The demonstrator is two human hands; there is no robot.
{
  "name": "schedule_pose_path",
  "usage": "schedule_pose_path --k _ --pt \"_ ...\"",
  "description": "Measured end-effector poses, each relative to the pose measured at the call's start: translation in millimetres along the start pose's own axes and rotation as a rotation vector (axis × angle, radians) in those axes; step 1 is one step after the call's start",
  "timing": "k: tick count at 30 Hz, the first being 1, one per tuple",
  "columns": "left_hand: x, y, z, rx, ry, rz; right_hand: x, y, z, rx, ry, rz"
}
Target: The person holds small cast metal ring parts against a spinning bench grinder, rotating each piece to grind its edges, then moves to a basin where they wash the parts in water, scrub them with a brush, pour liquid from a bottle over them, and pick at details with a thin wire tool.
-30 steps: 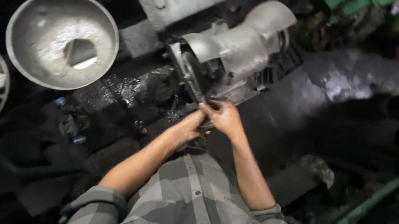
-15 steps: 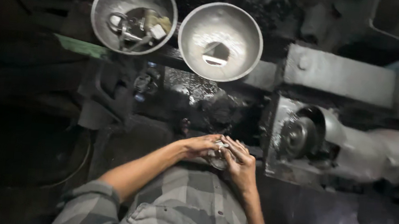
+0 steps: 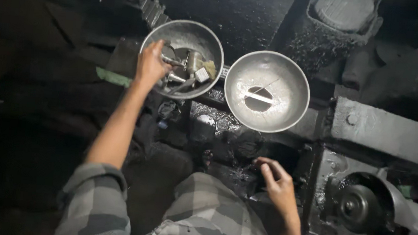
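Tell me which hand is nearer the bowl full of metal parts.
Left. The left hand reaches into the bowl of metal parts, touching pieces at its left side. The right hand is well below and to the right, near the dark greasy machine.

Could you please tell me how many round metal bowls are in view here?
2. One bowl, on the left, holds metal parts, and the left hand reaches into it. The other bowl sits just to its right, nearly empty. None seem hidden, though the surroundings are dark.

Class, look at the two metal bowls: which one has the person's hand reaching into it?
The left bowl, holding metal parts; the left hand reaches into it. The right bowl holds only one small piece.
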State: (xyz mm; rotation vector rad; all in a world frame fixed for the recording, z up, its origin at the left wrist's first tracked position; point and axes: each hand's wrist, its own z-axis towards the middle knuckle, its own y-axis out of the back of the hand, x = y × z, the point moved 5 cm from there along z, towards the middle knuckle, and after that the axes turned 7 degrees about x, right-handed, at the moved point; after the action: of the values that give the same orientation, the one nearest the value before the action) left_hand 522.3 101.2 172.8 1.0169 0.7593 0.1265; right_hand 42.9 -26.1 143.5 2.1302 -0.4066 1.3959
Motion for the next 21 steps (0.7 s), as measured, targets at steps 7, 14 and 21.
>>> schedule_pose_path --k 7,14,21 --pt "34 -53 75 0.283 -0.086 0.327 -20 -36 15 0.231 -0.241 -0.112" --pt "36 -89 82 0.417 -0.178 0.360 -52 -28 20 -0.028 -0.175 -0.078" --pt "81 -74 66 0.541 -0.169 0.044 -54 -51 24 0.042 -0.367 -0.076"
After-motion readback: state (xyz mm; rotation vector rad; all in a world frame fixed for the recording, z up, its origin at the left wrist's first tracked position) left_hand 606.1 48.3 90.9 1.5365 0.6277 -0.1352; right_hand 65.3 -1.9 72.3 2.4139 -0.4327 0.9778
